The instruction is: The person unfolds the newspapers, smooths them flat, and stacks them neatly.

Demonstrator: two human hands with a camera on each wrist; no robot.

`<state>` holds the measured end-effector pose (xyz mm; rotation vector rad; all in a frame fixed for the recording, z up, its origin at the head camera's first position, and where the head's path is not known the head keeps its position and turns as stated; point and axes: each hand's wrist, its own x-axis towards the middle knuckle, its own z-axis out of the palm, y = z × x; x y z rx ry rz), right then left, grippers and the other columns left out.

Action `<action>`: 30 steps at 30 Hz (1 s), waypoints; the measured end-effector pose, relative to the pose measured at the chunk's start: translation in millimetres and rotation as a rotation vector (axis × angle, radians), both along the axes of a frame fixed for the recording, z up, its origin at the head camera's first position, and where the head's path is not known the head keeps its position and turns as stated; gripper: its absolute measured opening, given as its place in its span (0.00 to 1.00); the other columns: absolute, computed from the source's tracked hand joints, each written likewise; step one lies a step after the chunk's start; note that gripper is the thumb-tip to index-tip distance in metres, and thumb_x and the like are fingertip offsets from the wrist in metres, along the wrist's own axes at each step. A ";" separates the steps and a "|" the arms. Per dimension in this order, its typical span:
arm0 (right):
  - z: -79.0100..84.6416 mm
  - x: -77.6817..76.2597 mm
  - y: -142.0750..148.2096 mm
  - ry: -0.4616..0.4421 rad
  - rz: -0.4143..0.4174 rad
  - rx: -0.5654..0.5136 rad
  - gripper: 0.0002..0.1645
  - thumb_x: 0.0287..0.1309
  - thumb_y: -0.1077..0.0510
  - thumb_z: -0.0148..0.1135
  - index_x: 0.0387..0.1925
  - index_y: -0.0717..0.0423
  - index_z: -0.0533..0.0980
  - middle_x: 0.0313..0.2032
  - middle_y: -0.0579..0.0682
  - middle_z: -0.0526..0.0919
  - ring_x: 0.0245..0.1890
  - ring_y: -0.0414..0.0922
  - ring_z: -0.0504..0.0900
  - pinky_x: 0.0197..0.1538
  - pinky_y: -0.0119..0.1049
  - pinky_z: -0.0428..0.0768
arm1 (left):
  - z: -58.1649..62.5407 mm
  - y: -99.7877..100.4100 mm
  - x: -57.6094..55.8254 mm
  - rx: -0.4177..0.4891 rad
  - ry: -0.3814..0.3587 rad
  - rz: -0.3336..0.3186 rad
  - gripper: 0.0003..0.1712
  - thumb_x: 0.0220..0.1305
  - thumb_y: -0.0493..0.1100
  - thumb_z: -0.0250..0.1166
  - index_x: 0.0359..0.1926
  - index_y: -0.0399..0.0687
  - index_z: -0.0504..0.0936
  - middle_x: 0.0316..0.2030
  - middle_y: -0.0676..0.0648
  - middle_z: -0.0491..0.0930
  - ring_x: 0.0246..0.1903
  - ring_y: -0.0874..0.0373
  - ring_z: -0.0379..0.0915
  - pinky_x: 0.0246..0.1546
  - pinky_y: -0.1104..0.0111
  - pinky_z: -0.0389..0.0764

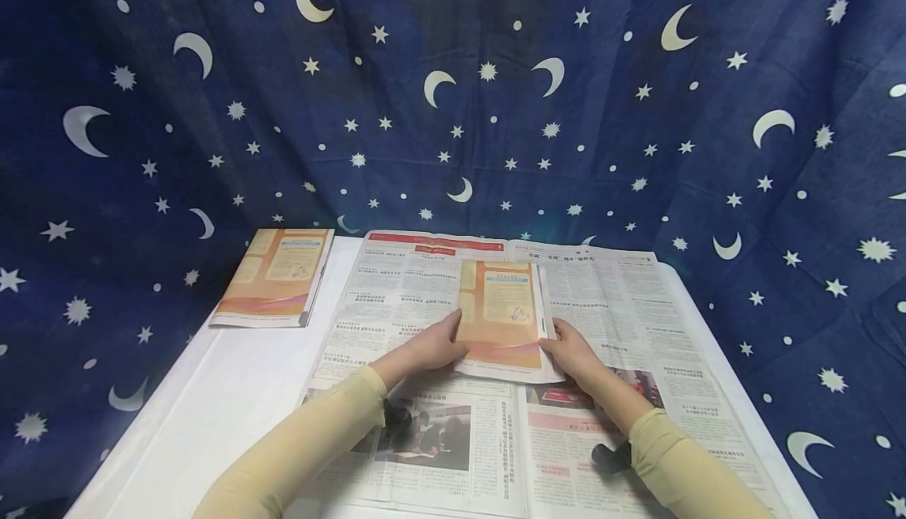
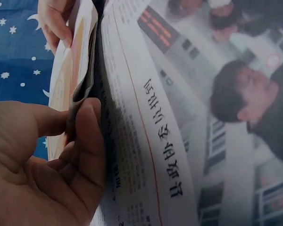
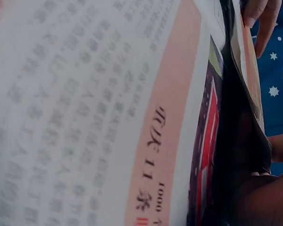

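Note:
In the head view, a folded newspaper [image 1: 504, 314] with an orange printed page on top is held between both hands over an open newspaper spread [image 1: 396, 291]. My left hand [image 1: 433, 341] grips its left edge; the left wrist view shows thumb and fingers [image 2: 89, 125] pinching the layered fold. At the lower right edge, my right hand [image 1: 572, 352] holds it with the thumb on top. Its fingers are partly hidden under the paper in the right wrist view, where a dark gap shows between the folded newspaper [image 3: 249, 66] and the spread below.
Another folded newspaper [image 1: 276, 277] with the same orange page lies at the table's back left. The white table [image 1: 184, 401] shows on the left of the spread. A dark blue curtain [image 1: 453, 110] with moons and stars hangs behind and at both sides.

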<state>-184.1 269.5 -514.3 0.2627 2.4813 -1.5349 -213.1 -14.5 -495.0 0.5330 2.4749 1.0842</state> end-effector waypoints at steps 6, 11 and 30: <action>-2.7 -1.3 0.4 -0.002 -0.005 -0.004 0.41 0.71 0.53 0.57 0.77 0.63 0.55 0.56 0.62 0.81 0.45 0.50 0.86 0.45 0.41 0.85 | 1.1 2.5 2.0 -0.160 0.051 0.010 0.48 0.70 0.52 0.64 0.81 0.41 0.51 0.69 0.37 0.71 0.67 0.43 0.70 0.68 0.51 0.70; -3.4 -2.1 0.3 -0.008 -0.005 -0.005 0.42 0.70 0.53 0.58 0.77 0.64 0.54 0.56 0.62 0.81 0.46 0.50 0.86 0.47 0.42 0.85 | 4.9 6.1 6.2 -0.328 0.211 -0.008 0.46 0.69 0.52 0.66 0.79 0.41 0.57 0.65 0.38 0.74 0.61 0.44 0.74 0.61 0.53 0.77; -4.7 -1.0 1.1 -0.006 -0.024 -0.044 0.40 0.71 0.54 0.56 0.77 0.62 0.54 0.52 0.60 0.83 0.41 0.49 0.88 0.40 0.41 0.87 | 0.3 22.2 24.3 -0.440 0.387 -0.322 0.58 0.57 0.69 0.70 0.79 0.46 0.59 0.78 0.39 0.55 0.78 0.45 0.46 0.74 0.57 0.58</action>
